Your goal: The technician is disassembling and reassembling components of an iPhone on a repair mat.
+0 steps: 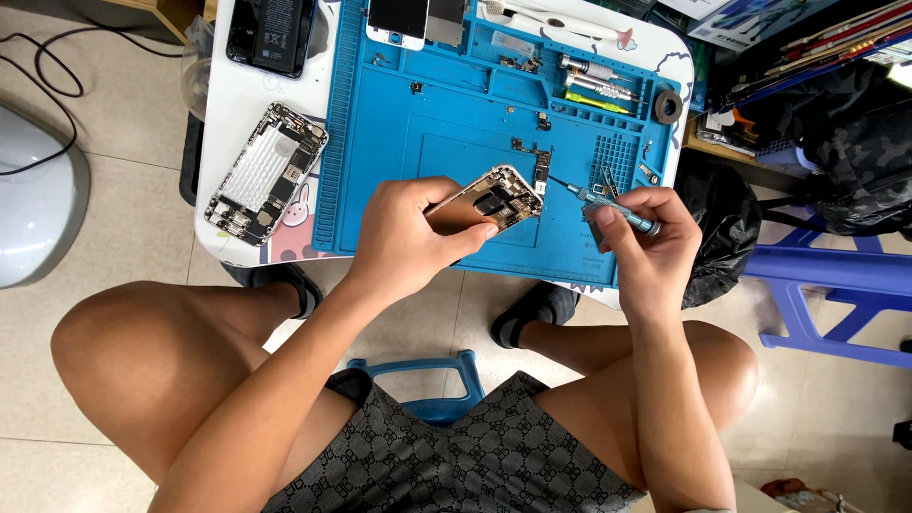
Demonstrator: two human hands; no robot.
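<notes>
Tiled flooring surrounds a small white table [217, 142] carrying a blue repair mat [446, 142], the reference landmark below. Above the mat's near edge, the left hand [404, 237] has its fingers closed around a gold phone housing [489, 199], tilted with the open interior facing up, apparently so the internal parts stay accessible. The right hand [651, 242], over the mat's near right corner, pinches a fine screwdriver [598, 201] between thumb and fingertips; its tip points at the housing's right end, though contact cannot be confirmed. Loose small components [537, 157] lie near the mat's centre. A second stripped phone chassis [266, 171] rests on the table left of the mat. Spare drivers [594, 81] occupy the mat's far right tray.
</notes>
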